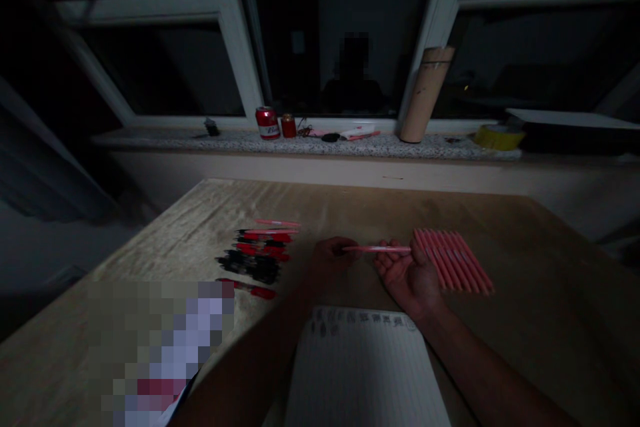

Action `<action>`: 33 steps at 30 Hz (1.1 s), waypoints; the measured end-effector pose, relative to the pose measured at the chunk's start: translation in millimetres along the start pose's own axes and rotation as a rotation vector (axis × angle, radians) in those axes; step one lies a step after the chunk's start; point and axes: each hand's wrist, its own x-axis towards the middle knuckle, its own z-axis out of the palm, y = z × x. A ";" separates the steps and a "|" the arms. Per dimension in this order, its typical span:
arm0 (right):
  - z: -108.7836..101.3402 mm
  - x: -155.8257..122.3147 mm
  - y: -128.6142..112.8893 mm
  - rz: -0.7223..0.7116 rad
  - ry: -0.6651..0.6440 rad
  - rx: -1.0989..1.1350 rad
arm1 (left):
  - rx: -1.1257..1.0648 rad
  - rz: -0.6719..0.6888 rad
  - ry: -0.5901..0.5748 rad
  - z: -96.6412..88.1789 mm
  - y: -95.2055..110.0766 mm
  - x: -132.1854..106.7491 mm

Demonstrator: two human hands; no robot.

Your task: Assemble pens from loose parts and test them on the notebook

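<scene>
A pink pen (377,249) is held level above the table between my two hands. My left hand (334,255) is in shadow, its fingers closed at the pen's left end. My right hand (413,280) is palm up, the pen lying across its fingers with the thumb at the right end. Beside it, a row of pink pens (453,260) lies side by side on the table. To the left of my hands is a loose pile of black pens (253,267) and red pens (255,248), with a pink pen (277,223) at its far side.
A lined notebook (370,367) with handwriting lies below my hands on the table (345,203). On the windowsill (225,143) stand a red can (267,123), a small red jar (289,125), a cardboard tube (427,95) and a yellow tape roll (500,137). A blurred patch covers the lower left.
</scene>
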 end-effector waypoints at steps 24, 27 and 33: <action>4.0 -1.7 2.2 -0.022 0.036 0.066 | -0.007 -0.010 0.006 0.2 2.8 -1.4; 3.3 -1.3 2.2 -0.030 0.034 0.057 | -0.016 -0.009 0.009 0.5 3.7 -1.8; 3.5 -1.9 1.4 -0.029 0.022 0.056 | -0.033 -0.021 0.011 1.2 5.1 -2.0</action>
